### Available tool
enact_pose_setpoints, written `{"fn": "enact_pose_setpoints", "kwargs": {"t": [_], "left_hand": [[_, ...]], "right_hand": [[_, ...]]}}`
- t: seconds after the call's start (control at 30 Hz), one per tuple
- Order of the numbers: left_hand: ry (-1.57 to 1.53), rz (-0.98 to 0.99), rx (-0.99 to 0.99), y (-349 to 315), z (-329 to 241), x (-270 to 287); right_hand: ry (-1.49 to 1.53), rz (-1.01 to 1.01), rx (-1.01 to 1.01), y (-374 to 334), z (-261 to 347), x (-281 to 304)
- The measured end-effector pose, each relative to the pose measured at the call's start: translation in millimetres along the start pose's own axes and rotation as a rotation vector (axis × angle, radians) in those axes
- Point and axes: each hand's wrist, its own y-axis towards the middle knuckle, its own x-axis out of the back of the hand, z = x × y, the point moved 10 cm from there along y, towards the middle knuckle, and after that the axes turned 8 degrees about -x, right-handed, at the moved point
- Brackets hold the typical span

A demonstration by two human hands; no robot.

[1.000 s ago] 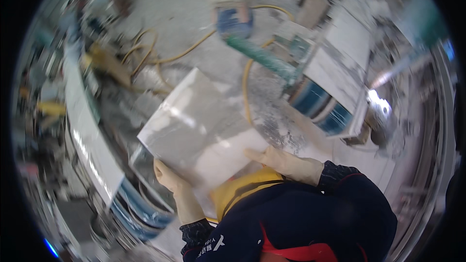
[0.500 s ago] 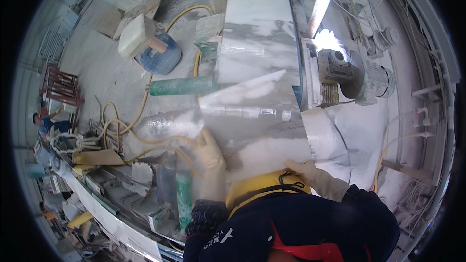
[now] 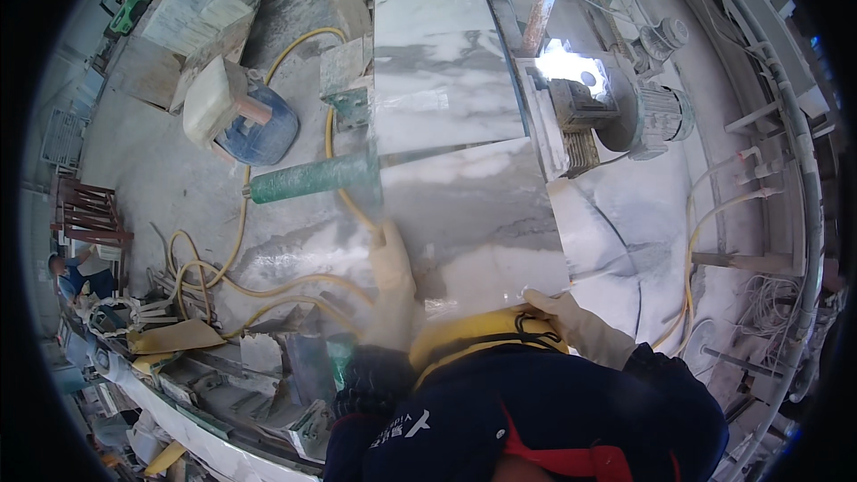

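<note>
A white and grey marble slab (image 3: 473, 223) lies in front of me, its near edge close to my yellow apron (image 3: 464, 339). My left hand (image 3: 391, 272), in a cream rubber glove, grips its left edge. At the near right corner my right hand (image 3: 576, 326), gloved alike, has its fingers closed on the slab. Just beyond lies a second marble slab (image 3: 437, 80), running away from me on a long bed. The two far and near edges almost meet, with a thin dark wedge between them toward the left.
A green roller (image 3: 308, 180) sticks out left of the slabs. Beyond it stand a blue drum (image 3: 263, 136) and a looping yellow hose (image 3: 241, 223). A dusty motor (image 3: 661, 116) sits at the right. Stone offcuts (image 3: 261, 361) lie at near left; a person (image 3: 80, 277) is far left.
The near slab has turned, so its far edge now runs nearly along the second slab's edge and the gap has narrowed. Both hands keep their hold. The whole view has shifted.
</note>
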Motion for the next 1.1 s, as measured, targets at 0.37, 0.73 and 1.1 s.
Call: {"fn": "enact_pose_setpoints", "kwargs": {"t": [0.37,0.73,1.1], "left_hand": [[-0.019,0.072,-0.053,34.6,2.7,-5.2],[-0.112,0.112,0.009,40.2,-4.4,-14.4],[-0.059,0.116,-0.01,63.1,4.4,-21.4]], "right_hand": [[0.171,-0.088,0.044,30.2,-23.7,-7.9],[0.229,-0.028,0.173,46.4,-15.7,-12.9],[0.258,-0.041,0.106,48.7,-8.1,-20.9]]}}
